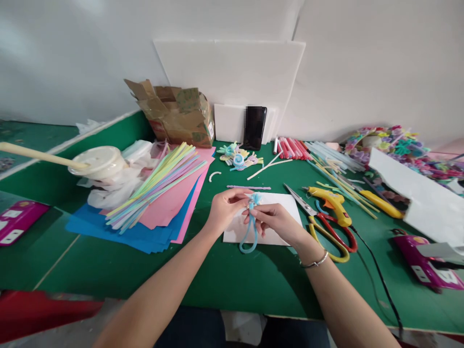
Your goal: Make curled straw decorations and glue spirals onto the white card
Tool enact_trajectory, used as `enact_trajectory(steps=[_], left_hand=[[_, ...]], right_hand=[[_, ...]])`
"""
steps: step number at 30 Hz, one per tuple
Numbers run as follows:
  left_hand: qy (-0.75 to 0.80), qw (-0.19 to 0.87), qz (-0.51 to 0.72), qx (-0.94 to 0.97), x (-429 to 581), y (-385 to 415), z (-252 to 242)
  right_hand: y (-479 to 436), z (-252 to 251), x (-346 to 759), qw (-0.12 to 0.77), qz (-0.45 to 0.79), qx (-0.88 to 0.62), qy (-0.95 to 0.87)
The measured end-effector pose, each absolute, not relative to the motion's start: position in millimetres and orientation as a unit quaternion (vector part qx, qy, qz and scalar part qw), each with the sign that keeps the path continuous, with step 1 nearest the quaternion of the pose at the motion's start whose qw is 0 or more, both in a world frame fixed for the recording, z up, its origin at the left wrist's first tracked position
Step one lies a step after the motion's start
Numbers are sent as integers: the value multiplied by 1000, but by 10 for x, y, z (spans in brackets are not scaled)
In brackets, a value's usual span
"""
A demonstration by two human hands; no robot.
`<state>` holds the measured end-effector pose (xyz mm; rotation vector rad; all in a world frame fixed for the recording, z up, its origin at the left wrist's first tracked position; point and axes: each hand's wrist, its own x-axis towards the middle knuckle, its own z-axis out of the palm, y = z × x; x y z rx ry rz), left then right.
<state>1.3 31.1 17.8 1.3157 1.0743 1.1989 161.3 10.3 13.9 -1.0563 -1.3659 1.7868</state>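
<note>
Between my two hands is a light blue pipe cleaner piece (243, 248), with a tuft of short ends at its top and a long loop hanging below. My left hand (227, 208) pinches it near the tuft from the left. From the right, my right hand (272, 220) grips it just under the tuft, its fingers partly hiding the stem. Beneath both hands a white sheet (290, 210) lies on the green table. A lilac pipe cleaner (248, 187) lies just beyond the sheet, and finished pipe cleaner pieces (237, 157) are heaped farther back.
Scissors (328, 227) and a yellow glue gun (331, 203) with a black cord lie to the right. Pastel pipe cleaners (159, 186) rest on coloured sheets at left, near a lidded tub (97, 162). A cardboard box (177, 116) and a phone (254, 128) stand at the back.
</note>
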Motion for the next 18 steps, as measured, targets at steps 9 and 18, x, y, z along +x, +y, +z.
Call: enact_trajectory(steps=[9, 18], left_hand=[[445, 507, 498, 544, 22, 306, 192], [455, 504, 503, 534, 32, 289, 204]], right_hand=[[112, 118, 1614, 317, 674, -405, -530], [105, 111, 1605, 320, 672, -410, -527]])
